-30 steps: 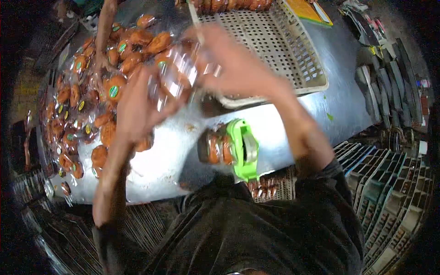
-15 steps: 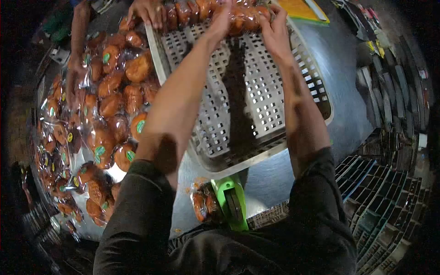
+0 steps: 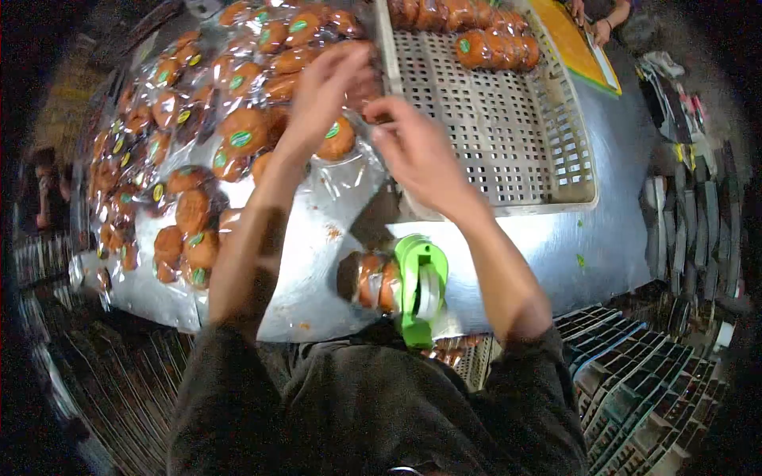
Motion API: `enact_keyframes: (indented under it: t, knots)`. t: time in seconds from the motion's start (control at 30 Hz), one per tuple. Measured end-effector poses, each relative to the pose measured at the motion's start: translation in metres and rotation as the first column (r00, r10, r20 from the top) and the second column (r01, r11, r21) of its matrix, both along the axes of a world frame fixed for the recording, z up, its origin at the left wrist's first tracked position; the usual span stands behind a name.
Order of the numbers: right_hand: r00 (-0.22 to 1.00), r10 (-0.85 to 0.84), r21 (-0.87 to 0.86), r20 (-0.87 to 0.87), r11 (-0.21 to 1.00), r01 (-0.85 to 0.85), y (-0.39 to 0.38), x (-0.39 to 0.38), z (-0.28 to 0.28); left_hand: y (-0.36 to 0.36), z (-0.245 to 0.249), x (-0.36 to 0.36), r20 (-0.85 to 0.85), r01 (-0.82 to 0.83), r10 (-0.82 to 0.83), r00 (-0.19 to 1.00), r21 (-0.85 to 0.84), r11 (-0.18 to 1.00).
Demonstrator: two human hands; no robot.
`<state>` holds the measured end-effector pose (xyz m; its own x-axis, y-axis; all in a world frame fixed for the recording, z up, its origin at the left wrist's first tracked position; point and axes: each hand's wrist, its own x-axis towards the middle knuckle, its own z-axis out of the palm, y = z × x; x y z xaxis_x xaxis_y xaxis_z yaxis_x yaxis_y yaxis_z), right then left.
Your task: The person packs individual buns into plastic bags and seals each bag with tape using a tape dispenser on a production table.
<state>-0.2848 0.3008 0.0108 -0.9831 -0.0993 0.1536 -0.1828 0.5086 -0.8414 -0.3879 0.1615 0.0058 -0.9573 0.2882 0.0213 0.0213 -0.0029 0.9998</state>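
Observation:
My left hand (image 3: 321, 99) reaches over the bagged brown buns on the left, fingers stretched out and slightly blurred. A bag of buns (image 3: 363, 83) lies just past its fingertips, partly hidden. My right hand (image 3: 429, 159) is beside the near left corner of the pale perforated crate (image 3: 496, 208). Its thumb and forefinger are apart, with nothing visible between them. Close below the hands, a single bagged bun (image 3: 336, 140) with a green sticker rests on the metal table. Inside the crate, a bagged row of buns (image 3: 498, 51) lies in front of another row (image 3: 460, 14) at the far end.
A green tape dispenser (image 3: 413, 297) stands at the table's near edge, beside a small pack of buns (image 3: 375, 282). Many bagged buns (image 3: 190, 210) cover the left of the metal table (image 3: 305, 278). Another person's hand (image 3: 602, 32) is near a yellow board (image 3: 567, 36).
Both hands have come back from the crate's far end; the left is now over the bagged buns. A row of buns now lies in the crate, released. My view has shifted left.

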Motion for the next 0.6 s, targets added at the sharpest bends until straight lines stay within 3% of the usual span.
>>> enact_keyframes:
  t: [0.07, 0.17, 0.3, 0.33, 0.4, 0.43, 0.47, 0.5, 0.53, 0.57, 0.6]
  knots:
    - [0.995, 0.041, 0.263, 0.091, 0.963, -0.064, -0.038, -0.021, -0.029, -0.081, -0.025, 0.04, -0.109, -0.313, 0.302, 0.947, -0.1, 0.945]
    - [0.976, 0.008, 0.528, 0.218, 0.84, -0.125, -0.087, -0.048, -0.084, -0.164, -0.02, 0.135, 0.029, -0.295, 0.301, 0.953, -0.142, 0.945]
    - [0.971, -0.24, 0.535, -0.017, 0.818, 0.212, -0.116, -0.059, -0.148, -0.207, -0.023, 0.214, 0.112, -0.192, 0.206, 0.972, -0.125, 0.973]
    - [0.974, -0.221, 0.525, 0.048, 0.835, 0.164, -0.118, -0.059, -0.136, -0.215, -0.032, 0.221, 0.091, -0.144, 0.171, 0.981, -0.247, 0.958]
    - [0.959, -0.195, 0.493, 0.204, 0.867, 0.071, -0.117, -0.043, -0.11, -0.208, -0.038, 0.23, -0.206, -0.243, 0.171, 0.964, -0.406, 0.881]
    - [0.984, -0.114, 0.521, 0.14, 0.853, 0.025, -0.121, -0.019, -0.084, -0.2, -0.037, 0.228, -0.525, -0.392, 0.087, 0.846, -0.503, 0.77]
    - [0.979, -0.051, 0.502, 0.196, 0.863, -0.056, -0.125, 0.015, -0.049, -0.19, -0.037, 0.224, -0.764, -0.558, -0.062, 0.643, -0.522, 0.645]
    - [0.969, 0.009, 0.475, 0.247, 0.87, -0.13, -0.126, 0.049, -0.024, -0.179, -0.038, 0.223, -0.78, -0.58, -0.133, 0.611, -0.556, 0.595]
    - [0.989, 0.053, 0.127, 0.138, 0.989, -0.071, -0.122, 0.082, -0.018, -0.172, -0.041, 0.221, -0.775, -0.535, -0.109, 0.623, -0.524, 0.662]
    - [0.999, 0.047, -0.241, 0.015, 0.97, -0.042, -0.117, 0.115, -0.016, -0.164, -0.047, 0.218, -0.767, -0.487, -0.086, 0.636, -0.485, 0.726]
    - [0.998, -0.028, -0.564, -0.061, 0.826, -0.011, -0.117, 0.151, -0.017, -0.156, -0.049, 0.221, -0.757, -0.435, -0.064, 0.65, -0.44, 0.786]
